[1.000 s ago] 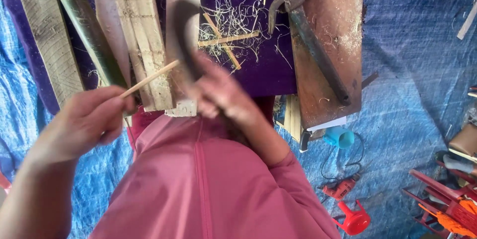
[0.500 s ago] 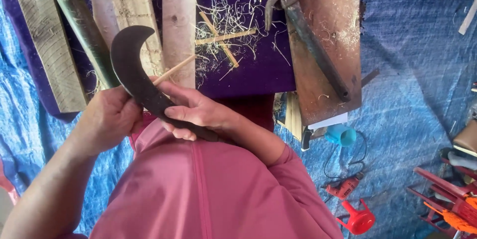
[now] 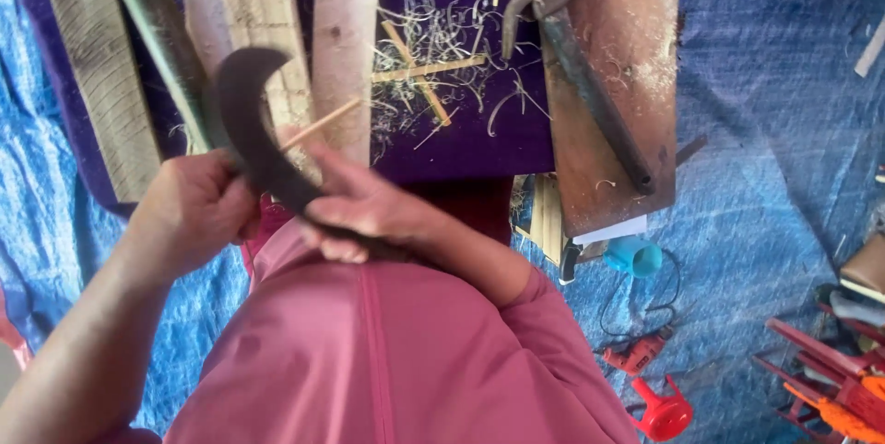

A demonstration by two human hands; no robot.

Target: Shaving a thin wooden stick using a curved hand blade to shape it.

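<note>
My right hand (image 3: pixel 369 213) grips the handle of a dark curved knife (image 3: pixel 247 117), with its forefinger stretched toward the blade. The hooked blade rises up and to the left, crossing in front of my left hand (image 3: pixel 198 209). That hand is closed in a fist around a thin bamboo stick (image 3: pixel 324 119), which pokes out to the upper right from behind the blade. Both hands are held close together above my pink-clad lap (image 3: pixel 387 361).
Wooden planks (image 3: pixel 346 29) and a green bamboo pole (image 3: pixel 152 29) lie ahead. A purple cloth (image 3: pixel 461 130) holds shavings and stick pieces (image 3: pixel 429 71). A board (image 3: pixel 636 57) carries a dark hooked tool (image 3: pixel 590 84). On the blue tarp (image 3: pixel 765 130) sit a cyan cap (image 3: pixel 634 256), a red drill (image 3: pixel 641 352) and red tools (image 3: pixel 830 389).
The knife swung from the centre, where it was blurred, leftward until its blade stood in front of my left hand. Since half a second ago both hands have barely shifted.
</note>
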